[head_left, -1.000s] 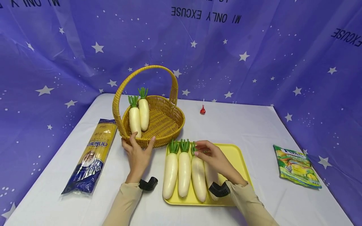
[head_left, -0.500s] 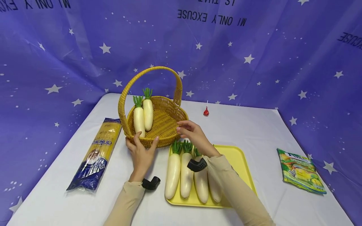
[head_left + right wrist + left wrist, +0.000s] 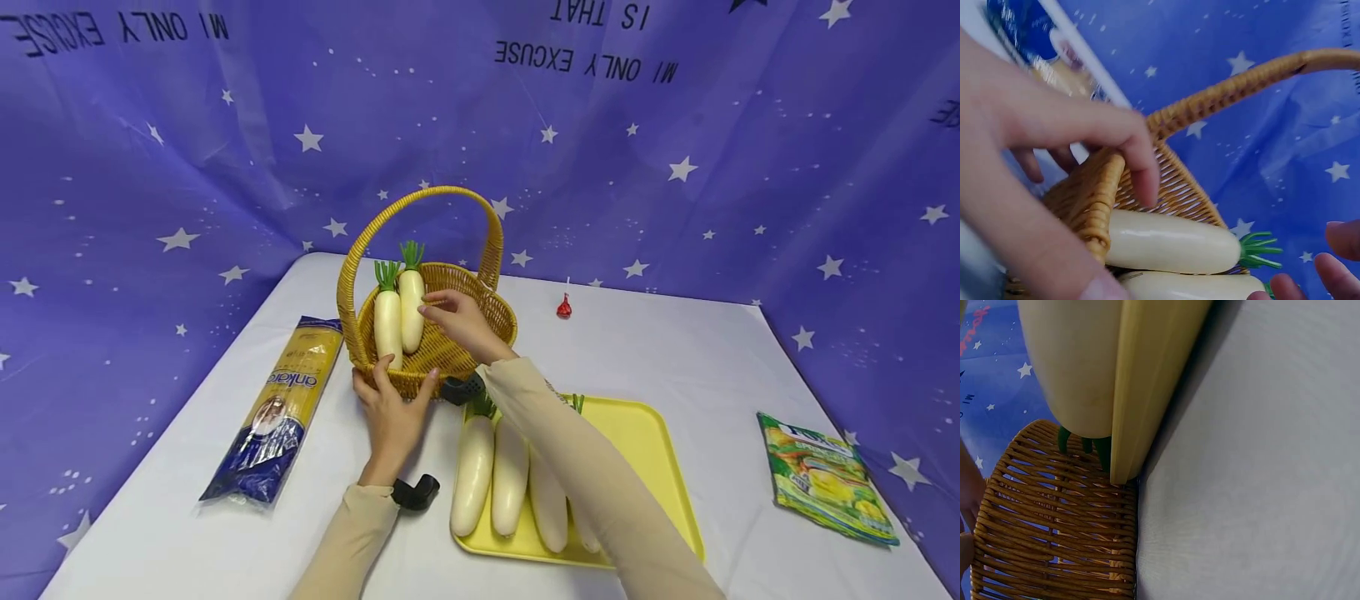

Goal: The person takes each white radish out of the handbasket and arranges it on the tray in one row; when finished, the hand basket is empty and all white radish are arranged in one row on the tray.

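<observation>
My left hand grips the near rim of a yellow wicker basket, with fingers hooked over it. Inside, two white radishes with green tops, a left one and a right one, lean side by side on the left. My right hand is over the basket beside the right radish; its fingertips look apart and hold nothing in the right wrist view. Several more white radishes lie on a yellow tray, partly hidden by my right sleeve.
Left of the basket lies a pasta packet. A red-wrapped lollipop is at the back of the table, and a green seasoning packet at the right edge. The basket's tall handle arches over its opening.
My right hand has moved from the tray radishes up and left into the basket, to the right radish. My left hand stays on the rim. The whole view has shifted slightly.
</observation>
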`<state>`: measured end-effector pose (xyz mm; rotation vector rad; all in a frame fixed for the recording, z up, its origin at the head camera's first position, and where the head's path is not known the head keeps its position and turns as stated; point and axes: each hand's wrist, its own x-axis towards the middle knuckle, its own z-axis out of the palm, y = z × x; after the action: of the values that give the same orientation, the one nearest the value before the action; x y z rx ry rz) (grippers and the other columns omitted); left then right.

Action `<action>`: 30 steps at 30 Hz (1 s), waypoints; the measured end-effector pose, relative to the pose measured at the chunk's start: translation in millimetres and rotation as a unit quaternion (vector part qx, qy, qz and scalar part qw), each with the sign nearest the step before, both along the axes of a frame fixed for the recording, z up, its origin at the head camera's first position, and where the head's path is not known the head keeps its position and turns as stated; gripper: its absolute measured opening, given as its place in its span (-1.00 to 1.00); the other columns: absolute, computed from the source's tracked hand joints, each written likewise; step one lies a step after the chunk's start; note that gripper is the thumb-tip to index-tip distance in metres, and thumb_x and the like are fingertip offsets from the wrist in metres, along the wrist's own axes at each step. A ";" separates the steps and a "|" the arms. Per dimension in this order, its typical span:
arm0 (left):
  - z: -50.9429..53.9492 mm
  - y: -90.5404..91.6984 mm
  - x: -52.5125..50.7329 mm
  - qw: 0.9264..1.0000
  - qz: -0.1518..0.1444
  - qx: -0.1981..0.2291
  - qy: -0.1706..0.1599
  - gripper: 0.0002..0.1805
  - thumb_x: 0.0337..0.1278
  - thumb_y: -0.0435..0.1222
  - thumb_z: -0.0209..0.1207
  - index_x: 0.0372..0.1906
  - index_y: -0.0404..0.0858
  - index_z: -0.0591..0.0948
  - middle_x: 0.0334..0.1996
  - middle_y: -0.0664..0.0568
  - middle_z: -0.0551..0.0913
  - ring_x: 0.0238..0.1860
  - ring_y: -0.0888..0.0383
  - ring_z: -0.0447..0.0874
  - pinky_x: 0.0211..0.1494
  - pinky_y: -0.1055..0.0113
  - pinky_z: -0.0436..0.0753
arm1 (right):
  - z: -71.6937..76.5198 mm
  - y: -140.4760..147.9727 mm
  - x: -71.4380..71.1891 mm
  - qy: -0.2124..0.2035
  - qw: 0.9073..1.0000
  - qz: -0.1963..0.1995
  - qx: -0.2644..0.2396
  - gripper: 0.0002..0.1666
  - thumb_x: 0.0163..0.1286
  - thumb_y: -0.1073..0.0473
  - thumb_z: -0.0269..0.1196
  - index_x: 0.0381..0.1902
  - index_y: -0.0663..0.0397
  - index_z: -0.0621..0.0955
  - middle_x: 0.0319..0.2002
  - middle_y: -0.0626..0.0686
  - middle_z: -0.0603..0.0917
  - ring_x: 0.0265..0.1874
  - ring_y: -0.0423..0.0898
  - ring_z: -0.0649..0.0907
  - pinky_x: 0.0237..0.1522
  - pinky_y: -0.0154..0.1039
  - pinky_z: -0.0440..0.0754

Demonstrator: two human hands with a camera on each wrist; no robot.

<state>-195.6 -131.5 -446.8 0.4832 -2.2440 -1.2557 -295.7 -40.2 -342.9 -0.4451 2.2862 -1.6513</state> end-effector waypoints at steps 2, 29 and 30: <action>0.7 0.9 -1.0 1.000 -0.002 -0.001 0.002 -0.24 -0.13 0.11 0.26 0.17 -0.07 0.22 0.30 -0.43 -0.16 0.23 -0.43 0.05 0.20 -0.17 0.18 | 0.5 -6.8 -3.4 0.007 1.000 0.004 0.017 -0.58 0.32 0.08 0.12 0.10 0.09 0.46 0.02 0.13 0.55 0.02 0.03 0.56 -0.07 -0.18 0.53; 0.6 3.3 0.0 1.000 0.005 -0.001 -0.011 -0.20 -0.16 0.15 0.26 0.19 -0.06 0.21 0.30 -0.45 -0.18 0.23 -0.43 0.05 0.18 -0.19 0.21 | -47.9 -35.5 -52.0 -0.015 0.999 -0.025 0.026 -0.45 0.25 0.20 0.18 0.22 -0.17 0.40 0.33 0.04 0.26 0.20 0.04 0.39 -0.23 -0.22 0.46; 0.5 3.5 -0.4 1.000 0.005 -0.002 -0.012 -0.20 -0.16 0.16 0.25 0.18 -0.06 0.21 0.30 -0.45 -0.18 0.23 -0.43 0.06 0.18 -0.19 0.21 | -48.0 -35.9 -52.7 -0.009 0.999 -0.018 0.033 -0.44 0.26 0.22 0.17 0.22 -0.18 0.39 0.33 0.04 0.25 0.21 0.04 0.38 -0.22 -0.23 0.47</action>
<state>-196.0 -128.1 -446.2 0.5101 -2.2598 -1.2467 -348.3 -76.1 -390.9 -0.3751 2.3410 -1.5849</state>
